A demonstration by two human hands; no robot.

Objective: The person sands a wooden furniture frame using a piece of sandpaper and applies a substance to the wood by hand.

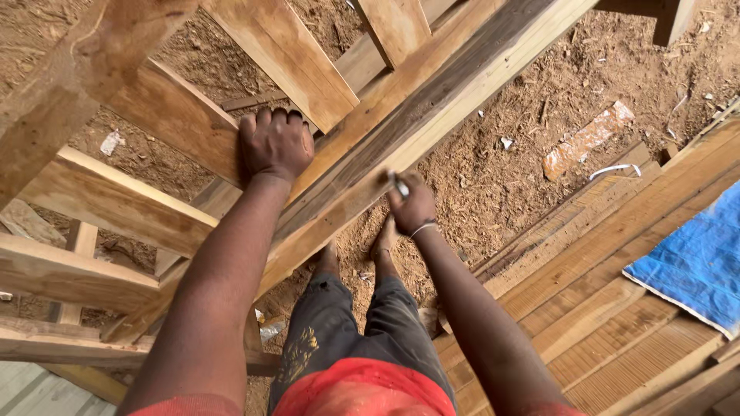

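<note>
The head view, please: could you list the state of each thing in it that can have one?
Left hand: pressed flat on a slat, fingers curled over its edge.
Right hand: closed on a small tool, against the beam.
Small tool: gripped, tip blurred.
Long beam: slanted, held in the frame.
Wooden frame: assembled from slats.
Blue tarp: spread over planks.

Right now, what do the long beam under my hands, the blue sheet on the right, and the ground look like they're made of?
Long beam: rough-sawn, unfinished wood, grain and dark streaks showing. Blue sheet: probably woven plastic tarp, from its creased sheen. Ground: reddish soil mixed with sawdust or wood chips, loose and crumbly.
</note>
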